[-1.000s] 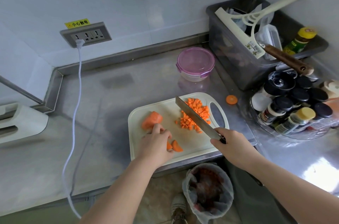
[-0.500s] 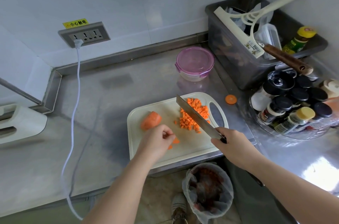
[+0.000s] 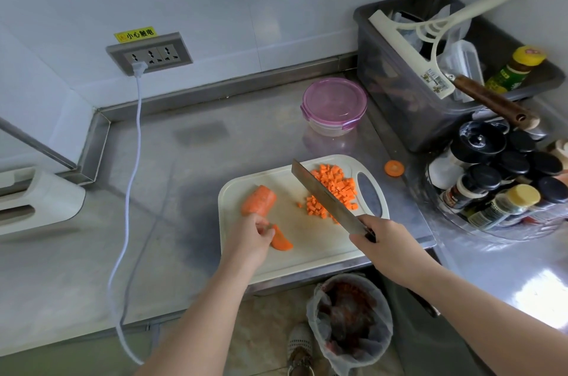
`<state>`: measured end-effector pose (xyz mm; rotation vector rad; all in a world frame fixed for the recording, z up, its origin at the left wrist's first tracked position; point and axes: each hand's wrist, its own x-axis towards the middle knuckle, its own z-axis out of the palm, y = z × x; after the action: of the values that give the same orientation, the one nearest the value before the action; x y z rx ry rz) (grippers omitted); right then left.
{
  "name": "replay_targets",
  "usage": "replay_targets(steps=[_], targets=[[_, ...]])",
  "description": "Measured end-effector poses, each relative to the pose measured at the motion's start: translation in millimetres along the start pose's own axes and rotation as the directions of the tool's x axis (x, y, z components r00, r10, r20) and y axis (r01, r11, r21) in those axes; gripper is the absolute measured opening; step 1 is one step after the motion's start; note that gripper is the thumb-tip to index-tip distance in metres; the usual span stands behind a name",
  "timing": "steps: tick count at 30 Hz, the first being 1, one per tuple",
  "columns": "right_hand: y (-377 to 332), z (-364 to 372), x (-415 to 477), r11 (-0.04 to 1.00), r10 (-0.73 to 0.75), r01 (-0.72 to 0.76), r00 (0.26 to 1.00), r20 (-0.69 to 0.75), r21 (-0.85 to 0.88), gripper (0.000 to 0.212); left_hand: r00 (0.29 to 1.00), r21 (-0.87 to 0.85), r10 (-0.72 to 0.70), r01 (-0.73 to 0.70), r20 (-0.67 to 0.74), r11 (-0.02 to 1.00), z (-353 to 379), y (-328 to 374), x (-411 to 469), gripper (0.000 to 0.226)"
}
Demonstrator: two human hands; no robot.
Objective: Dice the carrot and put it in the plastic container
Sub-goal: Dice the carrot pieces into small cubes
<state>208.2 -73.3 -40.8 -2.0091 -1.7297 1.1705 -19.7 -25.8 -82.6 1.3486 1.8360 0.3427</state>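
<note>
Two hands are working over a white cutting board (image 3: 307,255) that is lying at the front edge of the counter (image 3: 184,191).

- Left hand (image 3: 250,237): reaching in across the front edge with knuckles up, curled fingertips pinching the near end of a carrot wedge (image 3: 282,242) that is lying flat on the board.
- Right hand (image 3: 385,245): wrapping round the handle of a knife (image 3: 325,195), the blade pointing toward the back-left corner and crossing in front of the diced carrot (image 3: 336,185). Whether the edge is touching the board cannot be told.
- Diced carrot: heaping at the board's right end, beside its handle hole.
- Carrot chunk (image 3: 258,199): lying uncut at the board's left side, just beyond the left hand.
- Plastic container (image 3: 334,105): sitting lidded near the counter's back edge, apart from the board.
- One carrot slice (image 3: 394,168): lying on the counter just right of the board.
</note>
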Motion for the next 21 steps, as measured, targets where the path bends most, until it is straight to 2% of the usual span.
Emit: replay_targets(steps=[2, 4, 8, 12, 16, 21], targets=[[1.0, 3.8, -1.0, 1.0, 0.002, -0.002, 1.0, 0.023, -0.006, 0.023, 0.999, -0.026, -0.042, 0.041, -0.007, 0.999, 2.8, -3.3, -1.4, 0.013], [1.6, 10.6, -2.7, 1.0, 0.003, -0.002, 0.999, 0.053, -0.023, 0.025, 0.995, -0.151, -0.095, 0.099, 0.031, 0.984, 8.4, -5.7, -4.7, 0.015], [2.1, 26.7, -5.8, 0.996, -0.009, 0.014, 0.998, 0.067, -0.083, 0.015, 0.993, -0.274, -0.114, 0.111, 0.006, 0.955, 23.0, 0.9, -9.1, 0.018], [0.1, 37.2, -3.5, 0.992, 0.001, 0.01, 0.996, 0.089, -0.125, 0.01, 0.997, -0.22, -0.069, 0.059, -0.039, 0.974, 29.3, 13.7, -3.9, 0.022], [-2.2, 43.1, -2.9, 0.979, -0.009, 0.028, 0.995, 0.096, -0.202, 0.024, 0.994, -0.168, -0.028, 0.01, -0.104, 0.986, 32.7, 24.3, 3.0, 0.027], [-2.0, 49.1, -3.4, 0.966, -0.039, 0.067, 0.992, 0.116, -0.25, 0.03, 0.99, -0.189, -0.059, 0.034, -0.127, 0.981, 38.8, 27.8, 9.0, 0.031]])
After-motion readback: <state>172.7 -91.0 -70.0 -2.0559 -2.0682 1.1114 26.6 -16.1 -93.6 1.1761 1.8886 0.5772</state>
